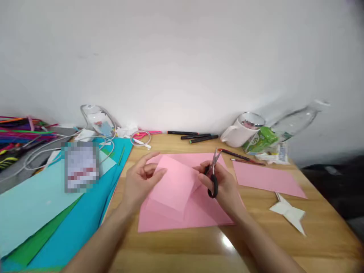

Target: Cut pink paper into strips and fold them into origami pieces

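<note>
My right hand (223, 185) is closed round the black handles of a pair of scissors (213, 172), blades pointing up and away. My left hand (142, 178) hovers with its fingers loosely curled and apart, its fingertips at the left edge of a folded pink paper piece (173, 185). That piece lies on a larger pink sheet (199, 212) spread on the wooden table (182, 246). The scissors sit at the right edge of the folded piece.
A second pink sheet (265, 178) and a white folded paper star (288, 212) lie to the right. Blue and green paper sheets (57, 220) cover the left. Markers (196, 136), a white mug (241, 131), a plastic bottle (290, 123) and cables (51, 148) line the back.
</note>
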### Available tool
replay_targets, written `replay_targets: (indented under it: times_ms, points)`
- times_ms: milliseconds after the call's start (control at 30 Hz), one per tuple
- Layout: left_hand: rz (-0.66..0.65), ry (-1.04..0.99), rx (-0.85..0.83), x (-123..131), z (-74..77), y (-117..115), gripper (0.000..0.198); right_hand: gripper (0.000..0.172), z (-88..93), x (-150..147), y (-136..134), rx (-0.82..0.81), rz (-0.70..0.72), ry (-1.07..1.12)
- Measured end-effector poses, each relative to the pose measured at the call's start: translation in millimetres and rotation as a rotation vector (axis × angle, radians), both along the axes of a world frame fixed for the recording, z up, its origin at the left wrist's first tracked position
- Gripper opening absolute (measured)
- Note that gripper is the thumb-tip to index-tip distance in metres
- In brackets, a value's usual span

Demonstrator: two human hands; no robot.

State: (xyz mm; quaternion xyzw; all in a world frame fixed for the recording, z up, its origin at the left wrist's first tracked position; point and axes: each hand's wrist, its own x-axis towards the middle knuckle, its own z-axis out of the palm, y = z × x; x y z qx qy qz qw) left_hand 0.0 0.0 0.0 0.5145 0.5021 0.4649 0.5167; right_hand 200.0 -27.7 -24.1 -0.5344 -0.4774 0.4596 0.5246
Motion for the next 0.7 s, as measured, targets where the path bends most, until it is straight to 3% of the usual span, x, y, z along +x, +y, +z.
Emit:
replay_targets:
  times_ms: [133,333,467,567,700]
  points:
    - [-0.165,-0.02,-0.111,4,-6.4,-1,0.054,0.028,-5.2,-1,-2,-0.064,0.08,-0.002]
    - [-0.203,-0.331,-0.232,6,-20.9,1,0.043,0.025,-14.2,-1,-3,-0.017,-0.187,0.095]
    - [-0.287,-0.286,-0.254,10,-29.8,-2,0.025,0.024,-10.6,-5,-5,-0.012,-0.264,0.122]
    - [-0.42,-0.239,-0.312,15,-33.3,-8,0.03,0.023,-7.9,-8,-8,-0.023,-0.249,0.119]
    - [-0.419,-0.258,-0.334,18,-34.0,-12,0.044,0.026,-7.8,-11,-10,-0.048,-0.195,0.121]
